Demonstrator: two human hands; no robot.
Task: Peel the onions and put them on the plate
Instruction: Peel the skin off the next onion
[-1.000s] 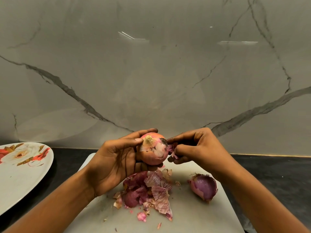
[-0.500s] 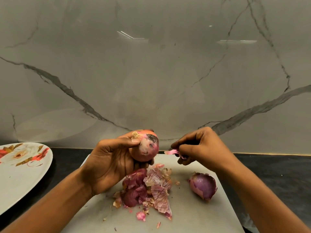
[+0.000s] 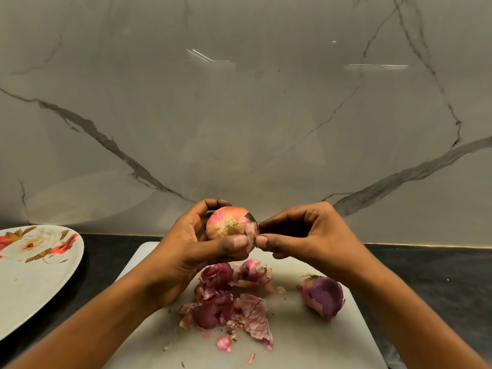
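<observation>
**Dark counter, white board: 2 onions, 1 plate**

A grey marble wall (image 3: 239, 115) with dark lines stands behind a black counter (image 3: 426, 275). On the counter lies 1 white cutting board (image 3: 306, 342). To its left sits 1 white plate (image 3: 32, 288) with red and brown flowers painted on it. Part of the plate runs out of view.

There are 2 onions. The held onion (image 3: 229, 222) is up in the air above the far end of the board. It looks pink and orange, with its pale root end facing the camera and a dark bit of skin on its right side. The left hand (image 3: 186, 251) is curled round it, with the thumb across the front and the fingers behind. The right hand (image 3: 300, 235) has its thumb and fingertips pressed close together, and they pinch the skin at the right edge of that onion.

The second onion (image 3: 323, 292) is purple and lies on the right side of the board, apart from both hands. 1 pile of peels (image 3: 229, 302), pink and purple, lies in the middle of the board under the hands, with small scraps near it.
</observation>
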